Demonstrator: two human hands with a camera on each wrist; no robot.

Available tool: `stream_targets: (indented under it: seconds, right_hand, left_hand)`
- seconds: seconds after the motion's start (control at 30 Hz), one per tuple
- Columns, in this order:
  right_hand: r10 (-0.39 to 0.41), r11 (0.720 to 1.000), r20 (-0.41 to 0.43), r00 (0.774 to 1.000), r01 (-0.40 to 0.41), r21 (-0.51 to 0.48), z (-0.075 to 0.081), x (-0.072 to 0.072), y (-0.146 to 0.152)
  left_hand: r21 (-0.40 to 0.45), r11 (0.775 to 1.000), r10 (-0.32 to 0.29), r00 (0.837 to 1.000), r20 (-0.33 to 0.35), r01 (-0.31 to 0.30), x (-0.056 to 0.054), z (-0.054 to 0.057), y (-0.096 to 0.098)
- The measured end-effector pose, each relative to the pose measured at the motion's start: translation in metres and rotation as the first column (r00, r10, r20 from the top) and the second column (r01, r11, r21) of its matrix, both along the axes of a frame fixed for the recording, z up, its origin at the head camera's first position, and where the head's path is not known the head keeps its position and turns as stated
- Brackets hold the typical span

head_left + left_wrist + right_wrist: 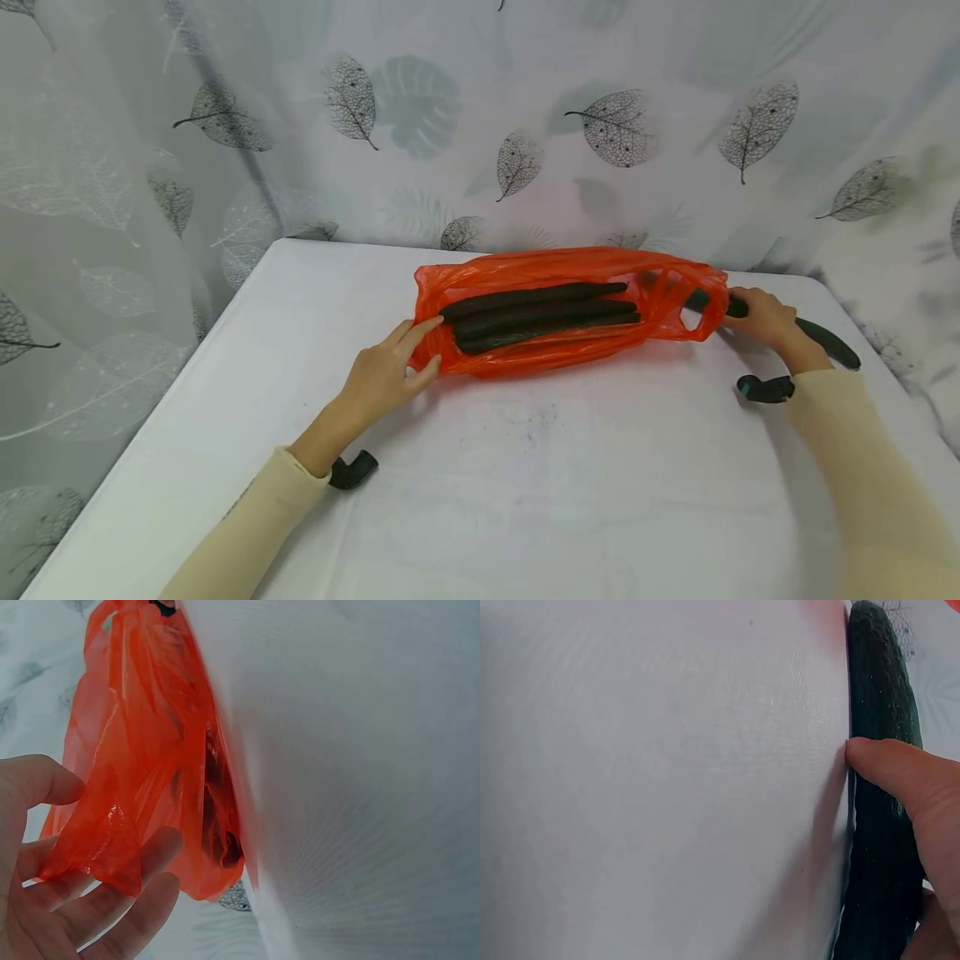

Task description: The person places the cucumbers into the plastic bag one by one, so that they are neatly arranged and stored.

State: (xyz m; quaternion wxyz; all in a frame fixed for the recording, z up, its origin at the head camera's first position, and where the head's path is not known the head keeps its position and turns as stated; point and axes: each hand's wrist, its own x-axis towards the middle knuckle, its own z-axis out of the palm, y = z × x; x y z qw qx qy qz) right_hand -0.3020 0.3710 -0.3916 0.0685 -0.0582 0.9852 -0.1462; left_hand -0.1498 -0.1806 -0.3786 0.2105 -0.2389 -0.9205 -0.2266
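An orange plastic bag (525,358) lies on the table with several long dark-green cucumbers (540,317) showing inside through its open side. At the bag's left end, my left hand (381,375) touches the plastic with its fingers spread; in the left wrist view the thumb (45,780) stands apart from the other fingers. My right hand (765,319) grips another cucumber (828,343) beside the bag's handle end. In the right wrist view the thumb lies across this cucumber (885,847), which rests along the white surface; the other fingers are mostly hidden.
The white table (555,492) stretches below the bag toward me. A leaf-patterned curtain (480,108) hangs behind and to the left. Dark wrist-worn pieces (765,389) stick out at both sleeves (862,450).
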Motion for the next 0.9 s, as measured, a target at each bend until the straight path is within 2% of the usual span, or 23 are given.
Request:
stream_targets:
  seconds: [0.27,0.6,0.9]
  right_hand:
    - [0.059,0.998,0.03,0.998,-0.059,-0.01,0.005,-0.003,0.002]
    - [0.089,0.995,0.079,0.993,-0.085,-0.043,0.008,0.004,0.005]
    - [0.122,0.991,0.031,0.992,-0.121,-0.052,0.014,0.007,0.007]
  left_hand:
    - [-0.001,1.0,0.003,1.0,-0.008,-0.003,0.0,0.0,0.0]
    - [-0.008,1.0,-0.003,1.0,0.025,0.004,0.0,-0.002,0.0]
    - [-0.011,1.0,0.006,1.0,0.011,-0.006,0.0,0.001,0.0]
